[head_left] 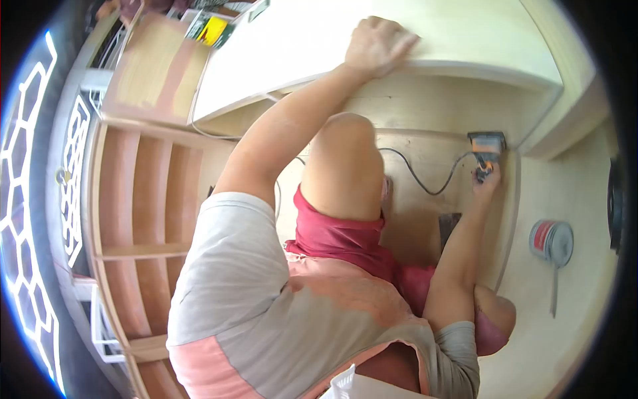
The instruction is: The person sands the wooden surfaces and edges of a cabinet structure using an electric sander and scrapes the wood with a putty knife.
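Note:
My left hand (377,48) is on the pale top panel (465,36) near its front edge, with the arm stretched across. Motion blurs its fingers, so their shape and anything beneath them are unclear. Low on the right, my right hand (487,177) is wrapped around the grip of an orange and black power sander (488,143). The sander has a dark, flat pad end and sits by the inner corner of the wooden cabinet. A dark cord (425,190) curves away from it toward my bent knee.
A tin can with a red label (550,241) stands on the floor at right, a thin stick beside it. A dark block (449,229) lies near my right forearm. Wooden shelving (143,253) stands at left. A yellow and green box (211,30) rests at the upper left.

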A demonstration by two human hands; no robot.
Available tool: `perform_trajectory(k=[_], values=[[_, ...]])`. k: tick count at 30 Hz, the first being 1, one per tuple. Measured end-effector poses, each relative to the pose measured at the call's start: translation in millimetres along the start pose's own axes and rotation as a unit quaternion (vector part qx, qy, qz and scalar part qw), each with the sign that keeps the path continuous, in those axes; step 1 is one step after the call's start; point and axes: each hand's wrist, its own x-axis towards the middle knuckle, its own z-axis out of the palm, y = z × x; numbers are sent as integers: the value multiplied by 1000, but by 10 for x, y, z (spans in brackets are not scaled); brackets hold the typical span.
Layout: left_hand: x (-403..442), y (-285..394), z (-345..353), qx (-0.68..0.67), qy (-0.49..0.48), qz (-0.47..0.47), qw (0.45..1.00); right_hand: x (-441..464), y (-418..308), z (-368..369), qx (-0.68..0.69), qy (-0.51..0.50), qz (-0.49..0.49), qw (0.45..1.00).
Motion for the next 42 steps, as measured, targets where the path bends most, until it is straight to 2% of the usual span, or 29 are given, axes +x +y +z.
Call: perform_trajectory(k=[1,4,5,7,9,10,11,13,14,16,18,19,20,21,22,24,25,27,28,29,31,32,33,35,36,37,39,40,42], values=[[-52,-13,-89,0,15,-9,1000,-27,-42,50,-10,-11,-9,1000],[-343,120,-392,47,-33,92,994,-177,-144,145,21,17,11,1000],[-446,43,-413,43,-27,97,994,-286,-143,172,20,1,1,1000],[-625,-139,-373,118,-11,40,992,-347,-183,157,26,-12,-19,999],[-696,-159,-424,128,-2,55,990,-214,-125,154,45,-24,15,999],[-719,-183,-450,141,-1,57,988,-199,-106,216,56,18,28,998],[-726,-221,-467,138,7,54,989,-180,-139,237,53,16,20,998],[-784,-305,-500,206,38,119,971,-215,-107,213,47,33,29,998],[-851,-354,-527,205,41,113,971,-228,-110,212,42,31,26,998],[-1072,-432,-585,2,119,87,989,-252,-99,214,49,35,13,998],[-1427,-466,-577,-3,232,-119,965,-204,-84,179,47,31,7,998],[-1611,-500,-495,-2,238,-130,963,-189,-89,158,48,33,5,998],[-1785,-536,-418,-218,264,-340,876,-179,-101,140,36,27,4,999],[-1919,-606,-337,-415,268,-513,702,-172,-117,118,48,13,5,999],[-1985,-651,-296,-415,276,-524,691,-170,-136,103,56,2,7,998],[-2070,-771,-171,-368,142,-601,695,-78,-200,48,40,-17,-1,999],[-2115,-907,-97,-370,142,-612,684,-61,-202,11,47,-32,-7,998],[-2166,-1087,110,-626,85,-492,599,-154,-200,-24,56,-39,0,998],[-2084,-969,-14,-698,97,-461,538,-198,-207,-5,85,-56,4,995],[-2030,-981,48,-706,87,-456,534,-244,-219,28,89,-48,-7,995],[-1929,-994,147,-762,174,-364,506,-378,-213,77,95,-31,17,995],[-1753,-926,10,-799,186,-342,458,-428,-213,64,98,-24,6,995],[-1675,-888,-12,-806,179,-336,453,-465,-196,81,84,-22,-2,996],[-1531,-823,-60,-861,229,-261,371,-494,-173,32,83,-19,-25,996],[-1520,-862,20,-884,230,-265,309,-519,-158,-18,50,1,-18,999],[-1454,-792,-35,-877,271,-261,299,-515,-177,37,25,17,-13,999],[-1353,-737,-220,-858,306,-316,266,-603,-222,136,12,-11,-43,999],[-1325,-751,-228,-863,295,-310,266,-707,-203,114,-28,-28,-49,998],[-1337,-770,-175,-833,318,-338,302,-813,-214,151,-23,-13,-50,998]])
